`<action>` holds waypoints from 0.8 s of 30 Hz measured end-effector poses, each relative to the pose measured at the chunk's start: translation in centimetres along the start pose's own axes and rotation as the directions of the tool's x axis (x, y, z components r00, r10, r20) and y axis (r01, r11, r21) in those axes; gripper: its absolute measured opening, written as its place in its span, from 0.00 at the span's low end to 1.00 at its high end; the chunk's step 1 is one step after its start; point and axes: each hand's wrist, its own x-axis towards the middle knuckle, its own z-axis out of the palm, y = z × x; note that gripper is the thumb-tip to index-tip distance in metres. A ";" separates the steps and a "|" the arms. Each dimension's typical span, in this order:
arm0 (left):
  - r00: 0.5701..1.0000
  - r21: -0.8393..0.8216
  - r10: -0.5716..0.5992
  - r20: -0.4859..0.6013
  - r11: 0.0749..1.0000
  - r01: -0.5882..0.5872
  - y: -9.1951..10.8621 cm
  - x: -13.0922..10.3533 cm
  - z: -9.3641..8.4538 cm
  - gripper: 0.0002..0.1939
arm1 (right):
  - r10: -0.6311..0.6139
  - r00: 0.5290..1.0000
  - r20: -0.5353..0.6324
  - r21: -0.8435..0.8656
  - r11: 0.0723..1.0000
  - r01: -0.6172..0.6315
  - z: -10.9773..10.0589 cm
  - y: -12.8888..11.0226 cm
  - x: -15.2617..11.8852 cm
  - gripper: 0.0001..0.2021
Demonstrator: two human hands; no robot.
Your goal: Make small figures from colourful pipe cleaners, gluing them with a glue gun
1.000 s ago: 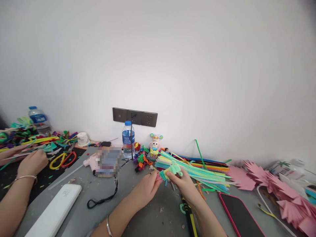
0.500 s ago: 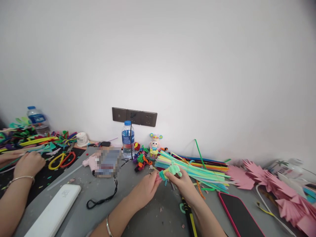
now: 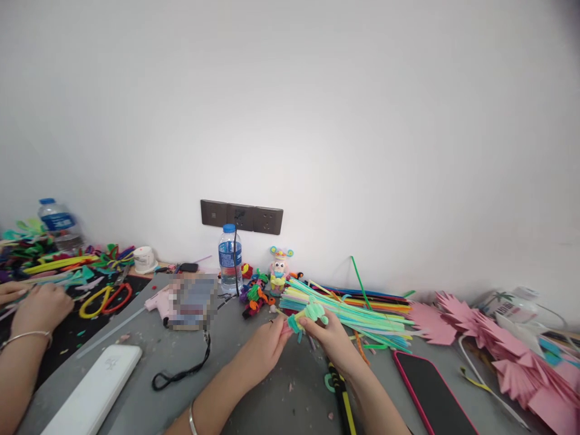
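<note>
Between my two hands is a small pipe-cleaner figure (image 3: 312,311) in mint green, yellow, teal and pink. My left hand (image 3: 267,341) is closed around its pink end on the left. From the right, my right hand (image 3: 330,338) pinches its mint-green part between thumb and fingers. Just behind lies a bundle of pastel pipe cleaners (image 3: 348,314). A finished-looking doll (image 3: 280,269) with googly eyes and round ears stands near the wall. Below my right hand lies a black and yellow tool (image 3: 341,396), partly covered by the forearm.
A water bottle (image 3: 230,260), pink glue gun (image 3: 158,304), white power bank (image 3: 93,389) and red-edged phone (image 3: 432,393) lie around my arms. Pink folded paper (image 3: 512,362) sits at right. At left, a co-worker's hands (image 3: 40,311) are near scissors (image 3: 106,301) and coloured pipe cleaners.
The whole view has shifted slightly, so things appear a little farther left. Both my hands keep their hold on the figure, with hardly any change in grip.
</note>
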 end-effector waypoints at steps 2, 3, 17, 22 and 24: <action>1.000 -0.001 -0.002 -0.008 1.000 0.002 0.0 0.1 0.1 0.10 | 0.006 1.000 -0.005 0.010 1.000 -0.006 0.1 -0.2 -0.1 0.18; 1.000 -0.002 0.000 -0.014 1.000 0.000 0.0 0.1 0.1 0.10 | 0.011 1.000 -0.012 0.015 1.000 -0.010 0.2 -0.3 -0.1 0.18; 1.000 0.017 0.010 -0.015 1.000 -0.010 -0.1 -0.1 0.1 0.12 | 0.042 0.999 -0.008 -0.011 0.999 -0.042 0.3 -0.3 -0.2 0.19; 1.000 0.044 0.031 -0.002 0.999 -0.031 -0.2 -0.2 0.0 0.13 | 0.031 0.999 -0.010 -0.013 0.999 -0.031 0.4 -0.4 -0.2 0.20; 0.999 0.047 0.040 0.002 0.998 -0.040 -0.2 -0.3 0.0 0.13 | 0.028 1.000 -0.009 -0.017 0.999 -0.029 0.3 -0.3 -0.2 0.20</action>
